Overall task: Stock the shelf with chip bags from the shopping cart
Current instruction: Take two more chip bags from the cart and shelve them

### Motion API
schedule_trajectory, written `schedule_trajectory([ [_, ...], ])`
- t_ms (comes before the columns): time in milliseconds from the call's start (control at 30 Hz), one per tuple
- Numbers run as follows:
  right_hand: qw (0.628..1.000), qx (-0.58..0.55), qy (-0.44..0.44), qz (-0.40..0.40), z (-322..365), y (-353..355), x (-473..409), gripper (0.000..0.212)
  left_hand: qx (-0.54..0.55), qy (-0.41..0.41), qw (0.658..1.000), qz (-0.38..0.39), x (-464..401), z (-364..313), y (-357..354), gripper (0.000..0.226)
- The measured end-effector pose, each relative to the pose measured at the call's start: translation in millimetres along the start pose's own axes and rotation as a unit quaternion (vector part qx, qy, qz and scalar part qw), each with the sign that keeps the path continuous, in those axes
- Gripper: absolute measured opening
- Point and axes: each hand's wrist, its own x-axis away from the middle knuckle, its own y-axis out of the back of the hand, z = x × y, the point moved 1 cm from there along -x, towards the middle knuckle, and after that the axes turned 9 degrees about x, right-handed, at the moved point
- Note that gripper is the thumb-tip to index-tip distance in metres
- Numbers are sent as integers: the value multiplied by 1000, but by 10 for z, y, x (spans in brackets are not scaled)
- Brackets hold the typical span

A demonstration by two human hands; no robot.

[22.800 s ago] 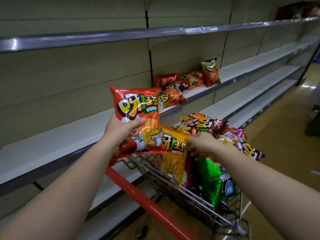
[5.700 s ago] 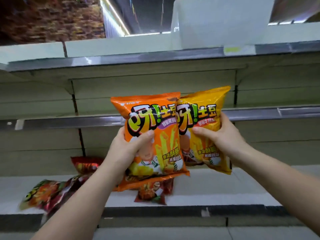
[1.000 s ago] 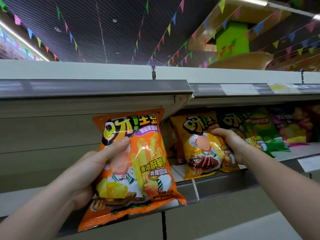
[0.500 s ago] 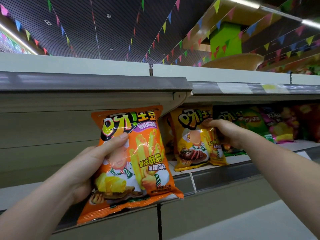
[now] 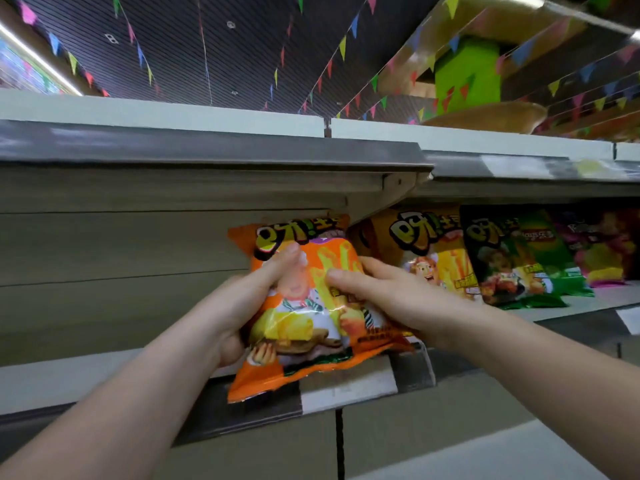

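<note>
Right hand [image 5: 391, 299] left yellow bag [image 5: 433, 251] (now standing on shelf [image 5: 581, 303]), joins left hand [image 5: 242, 306]; both sets of fingers clamped on orange bag [image 5: 311, 306].

The orange chip bag [image 5: 311, 306] is glossy plastic film, crinkled and catching bright glints. The yellow chip bag [image 5: 433, 251] and green chip bag [image 5: 519, 265] beside it show the same shiny film. The shelf [image 5: 69, 375] looks like smooth, matt painted metal, its edge strip [image 5: 346, 389] a duller grey. The ceiling [image 5: 207, 46] is dark and finely ribbed.
</note>
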Motion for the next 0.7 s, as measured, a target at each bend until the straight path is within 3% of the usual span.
schedule_trajectory([
  [133, 993, -105, -53, -3, -58, -66, -380, 48, -12, -13, 997, -80, -227, 10, 164, 53],
  [200, 992, -86, -90, -18, -125, -85, -600, 48, -49, -17, 992, -119, -327, 26, 229, 30],
  [300, 987, -71, -141, -14, -228, -164, -887, 37, -127, 21, 985, -113, -533, 75, 292, 19],
  [467, 994, 50, -99, -16, -221, -156, -1215, 56, -298, 5, 948, -115, -861, -136, 362, 53],
  [567, 995, 79, -45, -49, -227, -132, -1376, 49, -286, -4, 956, -72, -1017, -157, 333, 19],
  [600, 993, 92, -35, -65, -240, -134, -1421, 48, -297, -10, 952, -68, -1032, -137, 296, 17],
  [633, 990, 114, -27, -77, -258, -136, -1459, 46, -301, -16, 952, -52, -1055, -95, 276, 23],
  [700, 984, 152, -13, -94, -305, -142, -1513, 39, -310, -51, 949, -26, -1138, -40, 285, 65],
])
